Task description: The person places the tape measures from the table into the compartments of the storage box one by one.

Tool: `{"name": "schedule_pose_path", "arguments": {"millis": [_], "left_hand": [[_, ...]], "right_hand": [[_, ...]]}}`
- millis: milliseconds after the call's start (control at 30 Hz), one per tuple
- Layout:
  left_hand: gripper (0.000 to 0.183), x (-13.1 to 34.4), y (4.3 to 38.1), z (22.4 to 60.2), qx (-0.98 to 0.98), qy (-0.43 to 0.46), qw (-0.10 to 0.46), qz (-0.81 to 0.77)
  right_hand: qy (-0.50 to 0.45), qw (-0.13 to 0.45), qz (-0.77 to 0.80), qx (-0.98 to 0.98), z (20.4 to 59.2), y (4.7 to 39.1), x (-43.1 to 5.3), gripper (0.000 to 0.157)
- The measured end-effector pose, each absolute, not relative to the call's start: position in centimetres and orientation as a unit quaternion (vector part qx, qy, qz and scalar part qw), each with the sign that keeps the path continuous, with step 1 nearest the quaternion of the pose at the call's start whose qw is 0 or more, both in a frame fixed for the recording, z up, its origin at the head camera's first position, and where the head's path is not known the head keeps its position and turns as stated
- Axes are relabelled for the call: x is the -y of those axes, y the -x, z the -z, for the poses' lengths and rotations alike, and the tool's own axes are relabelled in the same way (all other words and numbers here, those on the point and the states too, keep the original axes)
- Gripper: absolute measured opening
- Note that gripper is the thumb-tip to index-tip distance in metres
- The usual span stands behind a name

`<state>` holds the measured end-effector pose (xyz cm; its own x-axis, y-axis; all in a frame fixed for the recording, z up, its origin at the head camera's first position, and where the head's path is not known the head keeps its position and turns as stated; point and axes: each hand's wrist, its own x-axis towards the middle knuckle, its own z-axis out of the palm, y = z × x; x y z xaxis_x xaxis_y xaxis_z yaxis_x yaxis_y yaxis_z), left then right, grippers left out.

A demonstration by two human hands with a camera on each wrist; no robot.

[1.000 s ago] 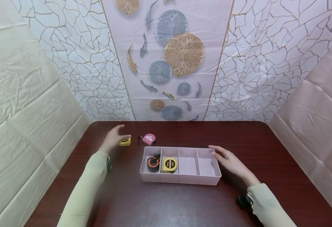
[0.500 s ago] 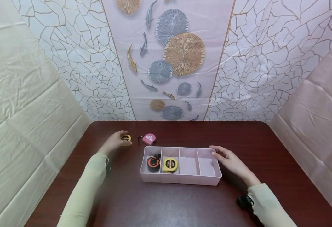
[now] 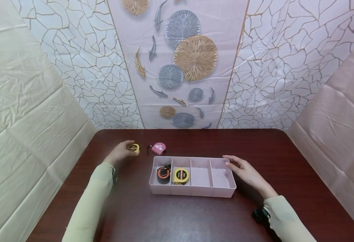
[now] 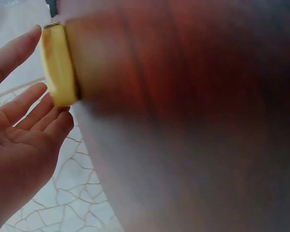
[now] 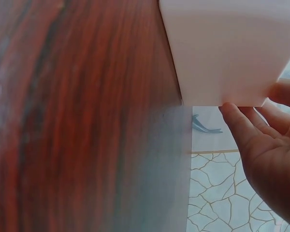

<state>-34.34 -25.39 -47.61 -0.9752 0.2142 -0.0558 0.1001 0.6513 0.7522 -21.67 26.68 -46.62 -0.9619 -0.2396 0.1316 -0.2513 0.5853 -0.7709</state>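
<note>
A small yellow tape measure point(image 3: 134, 148) with a black label lies at the back left of the table. My left hand point(image 3: 119, 153) pinches it, thumb on the near side and fingers on the far side; the left wrist view shows the tape measure point(image 4: 60, 65) edge-on between them. My right hand point(image 3: 249, 173) holds the back right corner of a pale pink divided storage box point(image 3: 192, 191). In the right wrist view its fingers point(image 5: 239, 123) lie along the box's back wall. A black-and-orange tape measure point(image 3: 164, 174) and another yellow tape measure point(image 3: 181, 176) occupy the two left compartments.
A pink tape measure point(image 3: 159, 148) with a black strap lies behind the box, right of my left hand. The dark red table point(image 3: 177, 218) ends at a patterned cloth backdrop point(image 3: 183, 101), with plain cloth hanging on both sides.
My left hand has lowered and closed around the yellow tape measure, whose label now shows more. The right hand and the storage box have stayed in place.
</note>
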Motion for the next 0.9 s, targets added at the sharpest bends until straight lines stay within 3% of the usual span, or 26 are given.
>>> {"name": "schedule_pose_path", "arguments": {"millis": [900], "left_hand": [[0.069, 24.8, 34.7, 47.5, -0.945, -0.104, 0.038, -0.307]], "right_hand": [[-0.129, -0.006, -0.441, 0.888, 46.7, 21.7, -26.8, 0.046]]}}
